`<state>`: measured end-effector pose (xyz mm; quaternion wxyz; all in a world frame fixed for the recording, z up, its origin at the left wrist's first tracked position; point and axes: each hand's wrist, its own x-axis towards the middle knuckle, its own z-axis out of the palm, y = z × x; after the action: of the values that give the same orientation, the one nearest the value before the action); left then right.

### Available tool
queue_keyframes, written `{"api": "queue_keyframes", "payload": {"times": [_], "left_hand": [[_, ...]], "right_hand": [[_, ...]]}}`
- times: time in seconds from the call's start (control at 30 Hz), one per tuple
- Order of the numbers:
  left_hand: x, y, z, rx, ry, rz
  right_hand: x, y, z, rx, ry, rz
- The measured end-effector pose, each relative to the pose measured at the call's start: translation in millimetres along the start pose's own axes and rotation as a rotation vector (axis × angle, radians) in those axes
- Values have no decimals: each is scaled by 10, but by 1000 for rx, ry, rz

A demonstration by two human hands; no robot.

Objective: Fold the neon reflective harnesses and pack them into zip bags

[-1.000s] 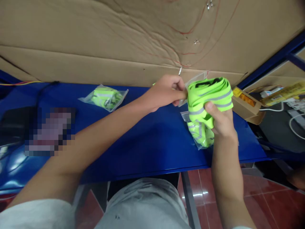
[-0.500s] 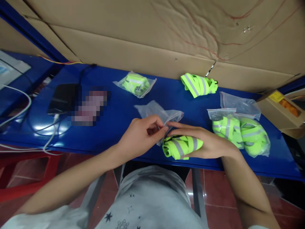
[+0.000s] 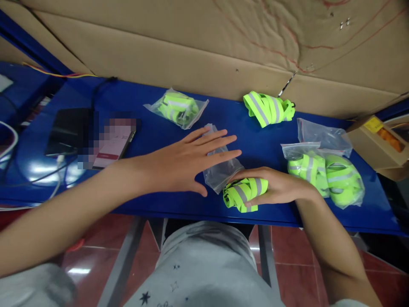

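Note:
My left hand (image 3: pixel 191 160) is open, fingers spread flat over a clear zip bag (image 3: pixel 220 172) on the blue table. Part of the bag is hidden beneath the hand. Rolled up in my right hand (image 3: pixel 277 185) is a neon yellow-green reflective strap (image 3: pixel 244 194) with grey bands, close to the table's front edge. The bag's right end reaches the strap and the right fingers. Another loose reflective strap bundle (image 3: pixel 268 108) lies at the back of the table.
A bagged strap (image 3: pixel 179 106) rests at the back left. On the right are two more bagged straps (image 3: pixel 343 181), a flat clear bag (image 3: pixel 322 134) and a cardboard box (image 3: pixel 377 140). A phone (image 3: pixel 115 143) and a black device (image 3: pixel 68 130) with cables lie left. Cardboard (image 3: pixel 159 47) lines the back.
My left hand has let go of the clear bag's edge and spread out flat over it. The right hand keeps hold of the rolled strap, almost in place.

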<state>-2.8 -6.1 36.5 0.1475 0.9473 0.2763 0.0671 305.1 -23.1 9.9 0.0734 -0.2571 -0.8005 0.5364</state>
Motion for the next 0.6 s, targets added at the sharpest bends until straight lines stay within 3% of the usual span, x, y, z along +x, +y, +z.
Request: {"api": "queue_keyframes", "payload": {"times": [0.07, 0.13, 0.27, 0.37, 0.43, 0.5, 0.6], "left_hand": [[-20, -117, 64, 87, -42, -27], [-158, -164, 206, 156, 0, -136], [-627, -112, 547, 241, 68, -295], [-856, -35, 648, 250, 58, -340], [-840, 12, 588, 262, 84, -365], [-677, 33, 453, 248, 108, -320], [-252, -15, 256, 96, -31, -71]], "right_hand": [[15, -27, -3, 26, 16, 86], [39, -61, 15, 40, 61, 171], [100, -99, 70, -11, 83, 256], [122, -90, 85, 12, 86, 305], [125, -79, 80, 41, 86, 316], [128, -74, 73, 60, 76, 311], [134, -79, 70, 81, 63, 310]]}}
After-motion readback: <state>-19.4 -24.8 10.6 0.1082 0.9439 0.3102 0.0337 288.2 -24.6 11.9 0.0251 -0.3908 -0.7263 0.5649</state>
